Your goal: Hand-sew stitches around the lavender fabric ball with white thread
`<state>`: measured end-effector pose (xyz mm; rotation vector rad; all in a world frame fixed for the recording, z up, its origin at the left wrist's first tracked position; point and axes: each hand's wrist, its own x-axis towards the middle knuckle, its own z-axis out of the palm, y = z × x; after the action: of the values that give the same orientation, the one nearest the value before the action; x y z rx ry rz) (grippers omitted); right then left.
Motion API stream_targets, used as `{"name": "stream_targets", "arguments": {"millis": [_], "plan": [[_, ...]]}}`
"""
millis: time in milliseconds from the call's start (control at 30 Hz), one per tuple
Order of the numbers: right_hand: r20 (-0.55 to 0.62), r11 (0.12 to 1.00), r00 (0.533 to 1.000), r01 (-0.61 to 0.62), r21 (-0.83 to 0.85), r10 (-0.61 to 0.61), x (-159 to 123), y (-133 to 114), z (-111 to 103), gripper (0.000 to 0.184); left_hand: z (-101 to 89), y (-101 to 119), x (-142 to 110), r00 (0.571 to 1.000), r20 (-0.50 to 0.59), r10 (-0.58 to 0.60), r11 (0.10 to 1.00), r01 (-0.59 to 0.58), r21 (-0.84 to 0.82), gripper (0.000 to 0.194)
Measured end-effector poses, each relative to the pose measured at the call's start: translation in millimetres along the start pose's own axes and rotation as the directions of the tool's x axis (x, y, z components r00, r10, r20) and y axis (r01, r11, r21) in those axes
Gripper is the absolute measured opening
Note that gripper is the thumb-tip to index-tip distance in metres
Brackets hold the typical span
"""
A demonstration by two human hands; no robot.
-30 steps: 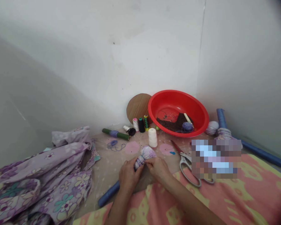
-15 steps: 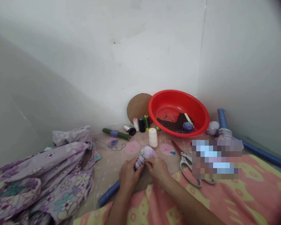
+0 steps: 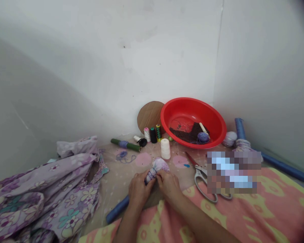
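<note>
A blue stick [image 3: 118,209] lies slantwise in front of me, its far end topped by a ball of floral cloth [image 3: 162,164] bound with dark purple cord around its neck. My left hand [image 3: 138,189] is closed around the stick just below the binding. On the other side, my right hand [image 3: 169,186] pinches its fingertips together against the bound neck. Whatever lies between those fingertips is too small to make out. A cone of white thread [image 3: 165,149] stands just beyond the cloth ball.
Floral fabric [image 3: 76,189] is heaped at left. Behind are a green tube [image 3: 131,146], several thread spools [image 3: 153,135], a cardboard disc [image 3: 149,114] and a red basin [image 3: 190,101]. Scissors [image 3: 205,185] lie at right, partly on a pink-yellow blanket [image 3: 268,209], beside a blurred-out patch.
My right hand has shifted very slightly at the bound neck. The left hand keeps its hold on the stick, and everything else looks the same.
</note>
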<state>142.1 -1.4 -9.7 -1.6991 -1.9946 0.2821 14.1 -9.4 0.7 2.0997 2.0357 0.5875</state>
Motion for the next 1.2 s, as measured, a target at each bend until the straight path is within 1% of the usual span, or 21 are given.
{"name": "stream_targets", "arguments": {"millis": [133, 267, 400, 500, 667, 733, 800, 833, 900, 967, 1033, 1100, 1200], "plan": [[0.002, 0.999, 1.000, -0.028, -0.033, 0.028, 0.0, -3.7, -0.9, 0.024, 2.3, -2.3, 0.9, 0.999, -0.026, 0.042, 0.999, -0.042, 0.002, 0.039], [0.009, 0.998, 0.999, -0.045, -0.049, 0.046, -0.3, -9.1, -4.6, 0.027, 2.4, -2.2, 0.0, 0.997, -0.048, 0.055, 0.998, -0.055, 0.001, 0.037], [-0.019, 0.998, 0.998, -0.056, -0.018, 0.056, -1.5, -13.6, -5.1, 0.025, 3.2, -1.9, -1.5, 0.997, -0.043, 0.067, 0.998, -0.068, -0.015, 0.038], [-0.042, 0.998, 0.998, -0.036, 0.049, 0.038, -3.3, -15.6, -4.3, 0.022, 3.5, -1.5, -1.9, 0.997, -0.031, 0.071, 0.997, -0.072, -0.038, 0.038], [-0.051, 0.990, 0.998, 0.045, 0.136, -0.038, -7.6, -17.0, -3.6, 0.032, 0.3, 0.2, -2.8, 0.998, -0.002, 0.060, 0.997, -0.060, -0.047, 0.038], [-0.048, 0.989, 0.996, 0.081, 0.122, -0.076, -8.6, -16.3, -3.6, 0.032, -0.2, 0.7, -3.7, 0.998, -0.003, 0.055, 0.997, -0.056, -0.048, 0.038], [-0.050, 0.994, 0.994, 0.095, 0.055, -0.092, -8.6, -14.6, -5.2, 0.030, 0.7, 0.6, -4.7, 0.998, -0.013, 0.058, 0.997, -0.059, -0.056, 0.038], [-0.069, 0.995, 0.993, 0.096, 0.015, -0.095, -8.1, -13.2, -6.8, 0.028, 1.6, 0.4, -5.2, 0.998, -0.021, 0.060, 0.996, -0.061, -0.059, 0.039], [-0.170, 0.994, 0.980, 0.100, -0.046, -0.107, -6.4, -9.8, -11.6, 0.026, 4.0, 0.1, -5.7, 0.997, -0.049, 0.060, 0.996, -0.062, -0.058, 0.040], [-0.315, 0.990, 0.939, 0.124, -0.069, -0.140, -3.7, -5.5, -17.3, 0.025, 6.1, 0.1, -5.6, 0.995, -0.081, 0.055, 0.997, -0.059, -0.052, 0.041], [-0.420, 0.985, 0.891, 0.155, -0.072, -0.171, -0.5, -1.1, -21.3, 0.025, 7.2, 0.8, -4.9, 0.994, -0.101, 0.037, 0.998, -0.042, -0.046, 0.040], [-0.451, 0.981, 0.872, 0.182, -0.063, -0.191, 2.6, 2.2, -22.2, 0.024, 7.3, 1.9, -4.1, 0.995, -0.097, 0.016, 0.999, -0.020, -0.045, 0.041], [-0.419, 0.972, 0.880, 0.230, -0.042, -0.226, 6.1, 3.0, -18.7, 0.020, 6.5, 3.2, -3.6, 0.997, -0.072, -0.006, 0.998, 0.002, -0.057, 0.042]]}}
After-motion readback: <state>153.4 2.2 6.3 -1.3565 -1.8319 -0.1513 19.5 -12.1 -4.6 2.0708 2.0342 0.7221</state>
